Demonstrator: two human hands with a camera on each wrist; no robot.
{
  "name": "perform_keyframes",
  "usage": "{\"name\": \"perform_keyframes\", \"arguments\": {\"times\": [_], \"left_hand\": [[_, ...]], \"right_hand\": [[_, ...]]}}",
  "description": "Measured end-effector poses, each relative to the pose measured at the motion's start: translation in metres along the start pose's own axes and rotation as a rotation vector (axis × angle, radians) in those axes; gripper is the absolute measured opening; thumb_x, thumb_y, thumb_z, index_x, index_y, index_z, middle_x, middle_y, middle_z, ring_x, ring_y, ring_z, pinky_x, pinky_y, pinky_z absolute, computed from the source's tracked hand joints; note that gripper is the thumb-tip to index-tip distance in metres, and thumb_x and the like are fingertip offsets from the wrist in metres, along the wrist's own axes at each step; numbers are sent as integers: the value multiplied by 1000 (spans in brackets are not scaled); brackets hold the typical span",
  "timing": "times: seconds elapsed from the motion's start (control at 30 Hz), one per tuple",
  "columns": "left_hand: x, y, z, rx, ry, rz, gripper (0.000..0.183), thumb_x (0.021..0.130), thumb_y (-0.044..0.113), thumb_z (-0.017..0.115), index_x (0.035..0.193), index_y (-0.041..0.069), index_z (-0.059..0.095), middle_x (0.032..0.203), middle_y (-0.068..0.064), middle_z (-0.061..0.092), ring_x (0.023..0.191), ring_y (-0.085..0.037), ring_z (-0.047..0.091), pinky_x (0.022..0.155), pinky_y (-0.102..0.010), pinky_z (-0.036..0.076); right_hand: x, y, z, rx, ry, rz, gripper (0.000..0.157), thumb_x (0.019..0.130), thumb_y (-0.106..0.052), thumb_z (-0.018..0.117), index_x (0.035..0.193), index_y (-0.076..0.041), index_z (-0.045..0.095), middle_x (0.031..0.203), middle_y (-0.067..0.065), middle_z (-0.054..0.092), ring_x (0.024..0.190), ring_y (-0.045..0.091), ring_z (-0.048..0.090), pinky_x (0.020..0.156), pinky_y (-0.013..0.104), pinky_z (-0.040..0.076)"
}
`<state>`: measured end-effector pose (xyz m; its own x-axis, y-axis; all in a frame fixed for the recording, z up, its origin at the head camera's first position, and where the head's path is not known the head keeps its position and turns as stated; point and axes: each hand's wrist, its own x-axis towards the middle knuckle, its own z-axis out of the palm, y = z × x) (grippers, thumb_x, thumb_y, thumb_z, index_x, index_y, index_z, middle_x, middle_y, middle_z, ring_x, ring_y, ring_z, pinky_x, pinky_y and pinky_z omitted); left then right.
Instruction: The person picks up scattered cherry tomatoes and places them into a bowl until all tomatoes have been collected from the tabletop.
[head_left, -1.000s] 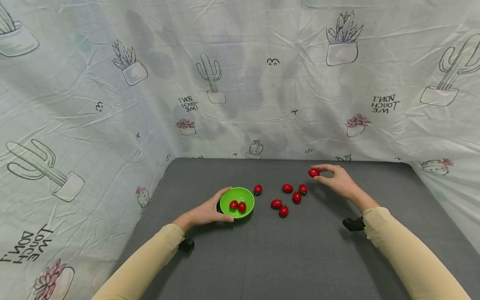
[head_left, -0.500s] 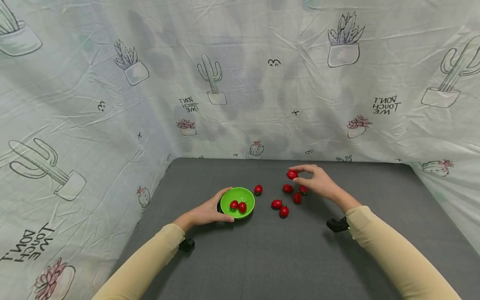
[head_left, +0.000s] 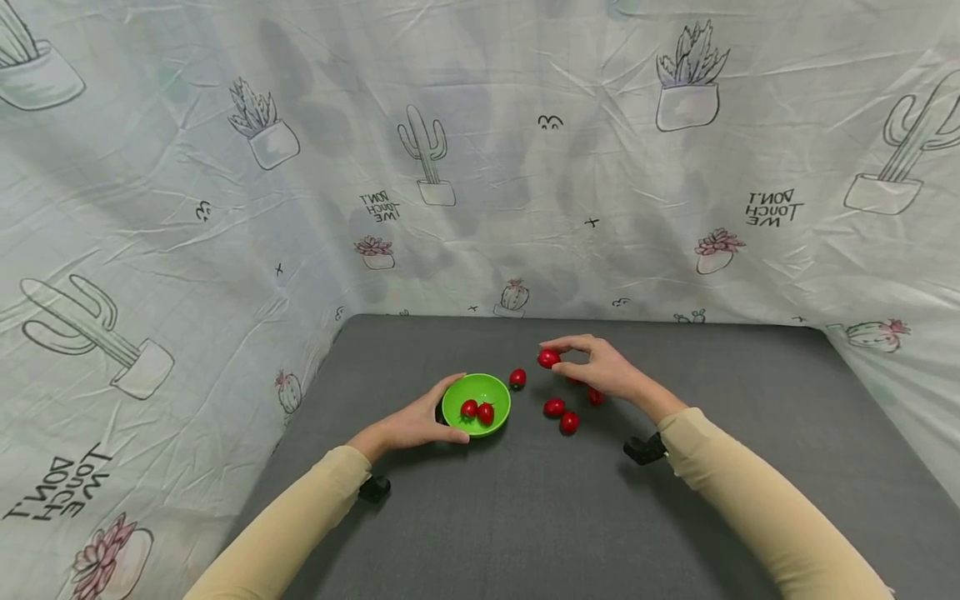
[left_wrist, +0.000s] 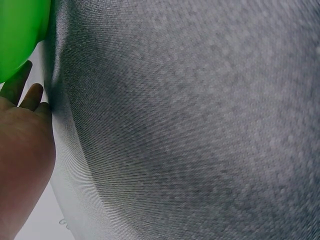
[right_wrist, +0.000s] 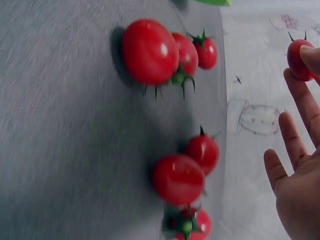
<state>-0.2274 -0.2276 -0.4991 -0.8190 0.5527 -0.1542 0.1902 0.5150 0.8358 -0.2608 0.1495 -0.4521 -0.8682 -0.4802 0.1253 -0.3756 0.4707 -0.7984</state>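
My left hand (head_left: 416,423) holds a small green bowl (head_left: 498,393) by its left side, thumb at the near rim and fingers around the far side. Two cherry tomatoes (head_left: 486,414) lie inside the bowl. In the left wrist view the fingers (left_wrist: 33,96) reach along the bowl's underside. My right hand (head_left: 603,369) pinches another cherry tomato (head_left: 548,358) between thumb and fingertips, raised over the table right of the bowl. The right wrist view shows this held tomato (right_wrist: 298,62) with its green stem, the other fingers spread out.
One loose cherry tomato (head_left: 517,379) lies just right of the bowl. Several more, among them a near one (head_left: 569,422), lie on the dark grey table (head_left: 525,517), some partly covered by the right hand. A white printed curtain (head_left: 480,167) hangs behind and to the left.
My right hand has moved left with the pinched cherry tomato, from the table's right side toward the bowl, passing over the loose tomatoes. The left hand and bowl have stayed in place.
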Motion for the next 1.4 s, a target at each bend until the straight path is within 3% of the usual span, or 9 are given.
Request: {"name": "perform_keyframes", "arguments": {"times": [0.23,0.4,0.7,0.87,1.07,1.4], "left_hand": [[-1,-1,-1,5,-3,-1,110,84,44,86,165,26,14,162,-2,28,148,-21,29,116,-52,28],[-2,-2,-1,7,-4,2,107,85,41,85,165,27,15,161,-1,31,147,-20,31,116,-52,29],[2,-6,-2,8,-1,9,106,85,41,85,164,31,16,158,0,34,144,-18,34,116,-51,28],[2,-7,-3,18,-3,12,106,86,41,84,164,30,14,160,0,31,145,-19,34,116,-51,28],[2,-6,-3,8,-5,10,105,86,42,84,164,31,15,162,0,29,146,-19,31,116,-53,27],[1,-6,-5,-1,-9,5,102,88,40,82,164,33,14,164,0,25,148,-20,29,116,-55,27]], "right_hand": [[13,-10,21,14,-31,-14,39,100,-33,70,139,-28,66,136,-3,61,135,26,44,110,63,31],[20,-17,33,46,-64,-21,40,100,-33,70,139,-24,66,134,-3,61,132,25,48,109,63,33],[35,-20,48,52,-116,-64,37,99,-33,70,135,-25,68,133,-4,61,130,37,48,106,60,37],[40,-22,55,33,-123,-80,37,98,-35,71,135,-26,69,132,-8,63,129,27,47,110,63,29],[46,-24,63,45,-146,-115,38,98,-31,72,135,-20,70,132,-9,65,130,22,45,112,60,28],[49,-26,74,41,-167,-49,34,97,-34,73,131,-32,71,134,-8,59,132,23,38,103,54,39]]}}
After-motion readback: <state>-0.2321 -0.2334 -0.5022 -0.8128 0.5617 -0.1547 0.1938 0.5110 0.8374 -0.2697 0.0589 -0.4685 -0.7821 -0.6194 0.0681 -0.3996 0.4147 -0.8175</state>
